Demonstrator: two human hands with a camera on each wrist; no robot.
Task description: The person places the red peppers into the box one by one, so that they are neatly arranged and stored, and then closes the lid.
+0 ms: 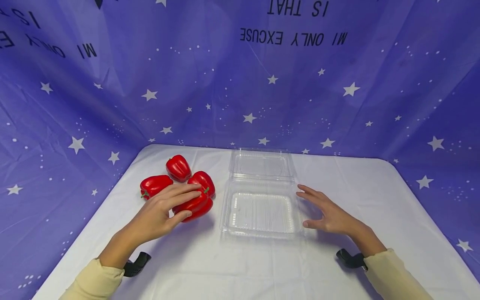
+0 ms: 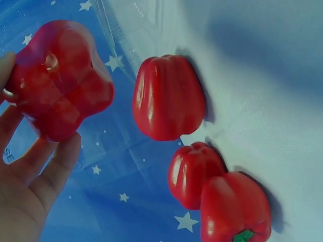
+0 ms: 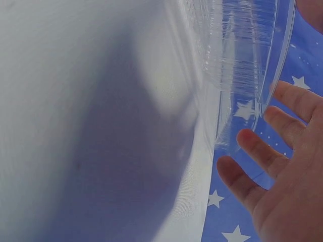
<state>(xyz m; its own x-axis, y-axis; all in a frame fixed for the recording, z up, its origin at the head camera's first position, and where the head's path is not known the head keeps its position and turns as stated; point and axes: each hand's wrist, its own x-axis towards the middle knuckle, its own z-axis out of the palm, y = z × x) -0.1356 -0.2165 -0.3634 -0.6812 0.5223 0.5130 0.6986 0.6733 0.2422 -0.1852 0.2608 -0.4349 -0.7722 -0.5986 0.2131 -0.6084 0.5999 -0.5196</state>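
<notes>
head view, left hand point(image 1: 161, 210) gripping pepper point(image 1: 196, 205), right hand point(image 1: 331, 214) spread by container point(image 1: 262, 214), inverted "only excuse" backdrop point(image 1: 221, 79)

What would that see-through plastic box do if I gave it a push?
The clear plastic clamshell container would probably slide easily, since it looks thin and holds nothing. Lying opened out, it seems unlikely to tip. Its thin-looking lid might flex.

Lettering point(image 1: 293, 36) on the blue-purple curtain point(image 1: 225, 75)
Black capitals, upside down, read "MI ONLY EXCUSE", with "IS THAT" just above; a second print point(image 1: 56, 50), farther left on the same curtain, shows "MI ONLY E" and "IS", the remainder running out of view
</notes>
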